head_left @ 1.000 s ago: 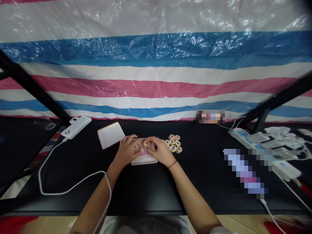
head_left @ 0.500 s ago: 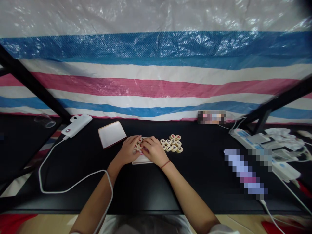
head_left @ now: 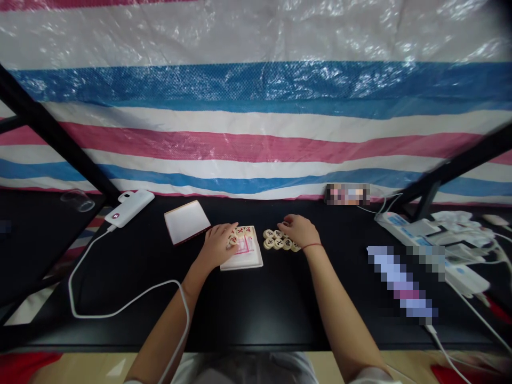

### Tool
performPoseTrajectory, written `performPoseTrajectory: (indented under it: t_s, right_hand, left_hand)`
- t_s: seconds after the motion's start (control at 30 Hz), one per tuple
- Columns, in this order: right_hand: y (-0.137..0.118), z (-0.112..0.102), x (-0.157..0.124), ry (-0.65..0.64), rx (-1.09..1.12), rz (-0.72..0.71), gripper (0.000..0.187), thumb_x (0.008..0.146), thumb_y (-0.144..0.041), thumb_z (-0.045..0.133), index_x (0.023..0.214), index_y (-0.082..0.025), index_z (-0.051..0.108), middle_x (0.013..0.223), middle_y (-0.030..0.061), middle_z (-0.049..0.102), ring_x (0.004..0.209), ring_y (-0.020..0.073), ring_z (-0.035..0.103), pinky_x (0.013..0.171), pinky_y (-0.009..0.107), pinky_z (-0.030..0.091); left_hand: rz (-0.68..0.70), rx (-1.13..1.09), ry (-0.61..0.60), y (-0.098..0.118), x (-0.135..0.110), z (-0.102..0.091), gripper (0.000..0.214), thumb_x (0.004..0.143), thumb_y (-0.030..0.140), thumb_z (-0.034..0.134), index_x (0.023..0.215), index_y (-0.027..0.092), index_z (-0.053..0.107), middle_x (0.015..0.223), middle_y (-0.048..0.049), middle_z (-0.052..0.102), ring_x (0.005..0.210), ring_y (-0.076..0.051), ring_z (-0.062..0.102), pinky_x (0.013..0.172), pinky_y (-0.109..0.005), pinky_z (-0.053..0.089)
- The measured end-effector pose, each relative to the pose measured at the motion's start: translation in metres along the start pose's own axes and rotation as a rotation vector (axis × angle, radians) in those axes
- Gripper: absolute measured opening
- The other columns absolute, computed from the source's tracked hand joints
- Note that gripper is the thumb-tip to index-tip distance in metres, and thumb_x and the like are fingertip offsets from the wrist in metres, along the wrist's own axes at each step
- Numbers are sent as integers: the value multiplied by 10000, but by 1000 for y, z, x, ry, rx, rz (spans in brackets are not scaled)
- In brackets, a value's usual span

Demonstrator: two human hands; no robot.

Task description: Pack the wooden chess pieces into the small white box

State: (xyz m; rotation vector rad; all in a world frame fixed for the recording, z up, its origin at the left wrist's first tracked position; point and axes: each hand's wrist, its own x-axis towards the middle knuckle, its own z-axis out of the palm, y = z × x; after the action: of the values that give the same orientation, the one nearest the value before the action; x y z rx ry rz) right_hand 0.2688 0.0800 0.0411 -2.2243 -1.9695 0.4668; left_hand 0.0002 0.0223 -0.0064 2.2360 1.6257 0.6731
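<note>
A shallow white box (head_left: 242,261) with a pink-red printed pattern on its floor lies in front of me. Inside, along its back, are several round Chinese chess pieces (head_left: 240,231) with red characters. My left hand (head_left: 216,245) rests over the box's left side, fingers stretched out and touching the pieces there. To the right of the box, more cream chess pieces (head_left: 279,243) with dark characters stand in rows on the table. My right hand (head_left: 301,230) is over the back right of these rows, fingers curled round chess pieces that it mostly hides.
An empty box lid (head_left: 186,223) lies at the left, beside a white power bank (head_left: 130,208) whose cable loops across my left forearm. On the right are a blurred-out phone-like object (head_left: 402,280) and a power strip (head_left: 412,234) with chargers. Striped sheeting (head_left: 256,146) hangs behind the black table (head_left: 256,309).
My right hand has moved from the box rightward to the rows of pieces on the table. The left hand has stayed at the box, whose pieces and printed floor now show.
</note>
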Motion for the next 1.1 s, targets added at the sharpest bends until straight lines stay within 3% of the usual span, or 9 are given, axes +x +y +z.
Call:
performPoseTrajectory:
  t_s: [0.23, 0.37, 0.5, 0.67, 0.83, 0.93, 1.1]
  right_hand:
    - [-14, -4, 11, -108, -94, 13, 321, 753, -325, 639, 1042, -207, 715, 1051, 121, 717, 961, 279, 680, 747, 321, 495]
    - [-14, -6, 12, -39, -52, -4, 280, 751, -280, 646, 1010, -203, 717, 1008, 109, 728, 950, 259, 684, 766, 306, 502]
    - [-22, 0, -2, 58, 359, -215, 293, 768, -360, 658, 1009, -197, 690, 904, 59, 738, 839, 191, 690, 767, 276, 515]
    - [-50, 29, -33, -136, 934, -421, 410, 739, -479, 691, 1016, -180, 647, 917, 60, 727, 736, 157, 679, 653, 262, 545]
    - [-57, 42, -42, -188, 1142, -349, 438, 653, -488, 773, 933, -178, 641, 864, 55, 718, 765, 168, 685, 637, 257, 553]
    - [-53, 39, -40, -147, 1204, -306, 429, 652, -496, 774, 908, -178, 639, 859, 54, 716, 690, 151, 669, 582, 251, 547]
    - [-47, 33, -37, -81, 1276, -230, 431, 666, -508, 767, 900, -175, 626, 920, 75, 723, 589, 110, 636, 478, 207, 496]
  left_hand:
    - [-15, -16, 7, 5, -2, -3, 650, 752, 279, 665, 1371, 266, 467, 1310, -79, 567, 1226, -284, 485, 1040, -470, 357]
    - [-33, -6, 158, 9, -2, -9, 589, 774, 345, 666, 1332, 250, 505, 1243, -82, 598, 1183, -276, 519, 1049, -477, 348]
    - [72, -72, 311, 19, 5, -20, 478, 833, 357, 622, 1286, 226, 538, 1183, -97, 613, 1121, -247, 563, 1021, -425, 408]
    - [269, -223, 141, 35, 17, -22, 380, 891, 333, 572, 1259, 238, 554, 1198, -76, 593, 1100, -200, 586, 969, -334, 476]
    - [219, -265, 71, 32, 16, -16, 231, 911, 266, 532, 1122, 247, 624, 1092, -44, 614, 998, -168, 623, 899, -291, 503]
    - [208, -258, 110, 26, 13, -12, 192, 891, 260, 562, 1066, 230, 635, 1051, -44, 605, 968, -165, 624, 878, -288, 501]
    - [220, -171, 181, 24, 10, -2, 74, 862, 218, 588, 809, 186, 629, 960, -29, 591, 875, -141, 614, 835, -270, 482]
